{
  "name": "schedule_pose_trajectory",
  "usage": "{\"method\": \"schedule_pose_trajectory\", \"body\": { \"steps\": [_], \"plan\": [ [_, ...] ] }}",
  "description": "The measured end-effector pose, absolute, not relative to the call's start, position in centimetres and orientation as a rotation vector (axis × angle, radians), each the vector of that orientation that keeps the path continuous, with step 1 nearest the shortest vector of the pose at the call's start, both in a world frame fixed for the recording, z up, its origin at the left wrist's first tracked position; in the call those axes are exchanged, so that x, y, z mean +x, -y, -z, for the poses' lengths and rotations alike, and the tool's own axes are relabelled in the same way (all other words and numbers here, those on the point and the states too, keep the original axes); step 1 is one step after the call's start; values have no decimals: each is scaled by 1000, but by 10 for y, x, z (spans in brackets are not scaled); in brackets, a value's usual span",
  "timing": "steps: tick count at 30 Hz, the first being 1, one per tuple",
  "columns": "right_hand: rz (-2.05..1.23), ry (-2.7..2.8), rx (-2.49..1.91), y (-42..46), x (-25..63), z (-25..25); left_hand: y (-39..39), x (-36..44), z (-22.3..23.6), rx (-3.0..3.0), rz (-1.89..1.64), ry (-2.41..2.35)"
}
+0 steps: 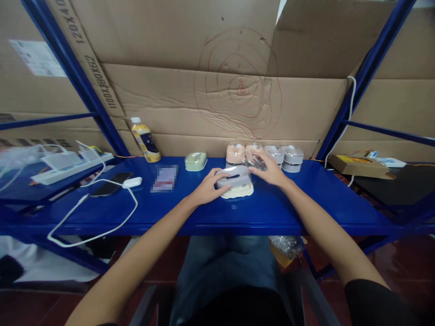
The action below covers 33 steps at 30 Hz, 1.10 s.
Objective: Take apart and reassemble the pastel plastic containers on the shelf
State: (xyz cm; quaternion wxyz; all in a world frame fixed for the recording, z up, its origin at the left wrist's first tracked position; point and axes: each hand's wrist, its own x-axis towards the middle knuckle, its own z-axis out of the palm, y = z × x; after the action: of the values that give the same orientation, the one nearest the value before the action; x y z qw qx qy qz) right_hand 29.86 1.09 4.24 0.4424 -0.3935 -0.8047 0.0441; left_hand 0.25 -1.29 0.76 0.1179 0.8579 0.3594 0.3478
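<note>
Work at the blue metal table (pixel 272 210), partway through. The left hand (pixel 206 188) grips a rounded, pale grey plastic box part with a dark slot (pixel 234 175), thumb on the near side and fingers around the far edge. The slotted part lies between the hands, above a flat, cream, wavy-edged piece (pixel 243 194); whether the two are joined cannot be told. The right hand (pixel 271 170), fingers curved, appears to pinch a shiny, see-through piece (pixel 253 160), blurred, just beyond the slotted part.

Beyond the right hand stands a row of four rounded boxes, two peach (pixel 235 151) and two grey (pixel 292 156), which look whole and set aside. Beyond the left hand, apart from the row, sits a lower, pale green rounded box (pixel 196 161); whether it is finished is unclear. Judged by these neighbours, the grey part in hand is incomplete: its pieces lie separately about the hands, and its place in the row is not yet taken. Farther left of the left hand stands a yellow-and-navy bottle with a white cap (pixel 146 140).
</note>
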Motion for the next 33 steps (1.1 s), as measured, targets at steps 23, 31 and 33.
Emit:
{"method": "schedule_pose_trajectory", "body": {
  "steps": [23,31,33],
  "plan": [
    [-200,2437,-854,-10,259,-19,31,-2,-3,2538,-848,-1077],
    [-36,2263,-952,-6,253,-14,61,-24,-12,2933,-599,-1877],
    [-43,2239,-966,-5,255,-15,46,-19,-20,2941,-461,-1986]
  ]
}}
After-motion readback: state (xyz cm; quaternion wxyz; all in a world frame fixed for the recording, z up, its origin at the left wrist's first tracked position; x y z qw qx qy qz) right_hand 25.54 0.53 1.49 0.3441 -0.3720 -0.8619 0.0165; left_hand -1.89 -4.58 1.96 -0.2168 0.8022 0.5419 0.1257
